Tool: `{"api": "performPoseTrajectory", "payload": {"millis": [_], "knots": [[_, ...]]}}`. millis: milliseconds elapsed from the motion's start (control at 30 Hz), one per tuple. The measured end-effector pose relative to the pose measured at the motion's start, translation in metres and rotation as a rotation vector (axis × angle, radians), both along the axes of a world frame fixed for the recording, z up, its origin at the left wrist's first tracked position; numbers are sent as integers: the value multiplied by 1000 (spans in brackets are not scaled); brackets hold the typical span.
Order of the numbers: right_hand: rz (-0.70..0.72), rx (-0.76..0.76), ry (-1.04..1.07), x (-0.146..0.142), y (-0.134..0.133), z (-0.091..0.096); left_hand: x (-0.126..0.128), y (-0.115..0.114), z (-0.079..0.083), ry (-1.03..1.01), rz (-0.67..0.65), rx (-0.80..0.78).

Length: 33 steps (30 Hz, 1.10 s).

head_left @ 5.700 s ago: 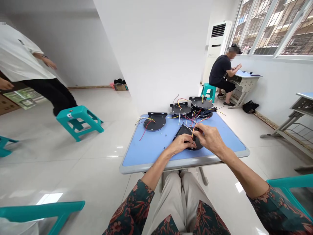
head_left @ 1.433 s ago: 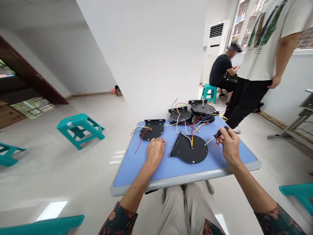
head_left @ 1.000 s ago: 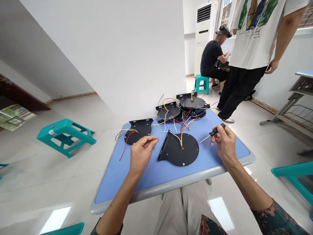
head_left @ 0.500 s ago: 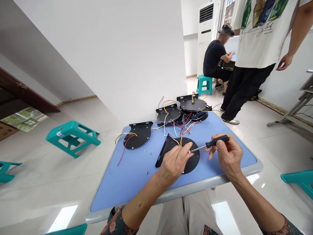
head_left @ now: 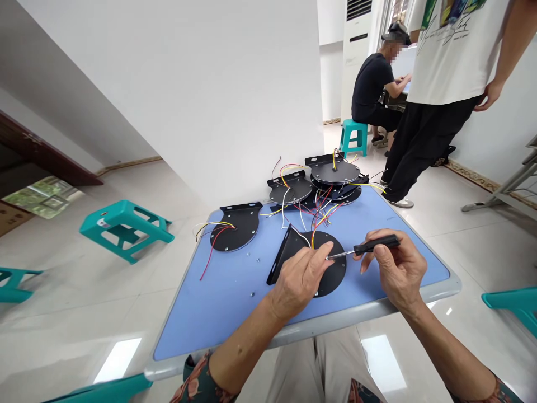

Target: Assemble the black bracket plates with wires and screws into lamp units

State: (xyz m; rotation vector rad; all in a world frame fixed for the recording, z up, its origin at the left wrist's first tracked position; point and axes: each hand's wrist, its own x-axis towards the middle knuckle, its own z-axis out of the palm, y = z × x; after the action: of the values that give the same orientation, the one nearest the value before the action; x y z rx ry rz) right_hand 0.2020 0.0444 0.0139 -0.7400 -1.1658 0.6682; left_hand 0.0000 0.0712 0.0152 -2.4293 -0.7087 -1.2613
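My left hand [head_left: 297, 282] rests on a black round metal plate with an upright flange [head_left: 333, 274], its fingertips close to the plate's centre. Whether those fingers pinch something small cannot be seen. My right hand [head_left: 396, 268] grips a black-handled screwdriver [head_left: 375, 243] by the handle, and its thin shaft points left, the tip by my left fingertips. Yellow and white wires [head_left: 312, 238] rise from the plate's middle. A similar plate with red and yellow wires [head_left: 239, 235] lies to the left. Further plates [head_left: 289, 193] and a stack [head_left: 335, 173] sit at the far end, tangled in coloured wires.
All this lies on a blue table with a grey rim [head_left: 293, 341], with a few tiny screws [head_left: 253, 294] on it. A standing person in a white T-shirt [head_left: 444, 73] is beyond the far right corner. Another person [head_left: 371, 89] sits further back. Teal stools [head_left: 126, 229] stand on the tiled floor.
My left hand has moved from beside the plate onto it. The screwdriver has swung round, bringing its tip over the plate's centre. The standing person has stayed near the far corner.
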Motion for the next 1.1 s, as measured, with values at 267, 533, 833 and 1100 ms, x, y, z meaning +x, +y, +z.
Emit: {"api": "performPoseTrajectory", "payload": {"millis": [267,533,833,1100], "knots": [[171,-57,-132,1,5,8,0,0,0,46,-5,21],[395,-208,-193,-1,9,11,-2,3,-4,29,-9,27],[498,-294,-159,5,11,6,0,6,-4,-68,-15,-43],[528,-282,-111,4,12,6,5,2,1,-95,-9,-61]]}}
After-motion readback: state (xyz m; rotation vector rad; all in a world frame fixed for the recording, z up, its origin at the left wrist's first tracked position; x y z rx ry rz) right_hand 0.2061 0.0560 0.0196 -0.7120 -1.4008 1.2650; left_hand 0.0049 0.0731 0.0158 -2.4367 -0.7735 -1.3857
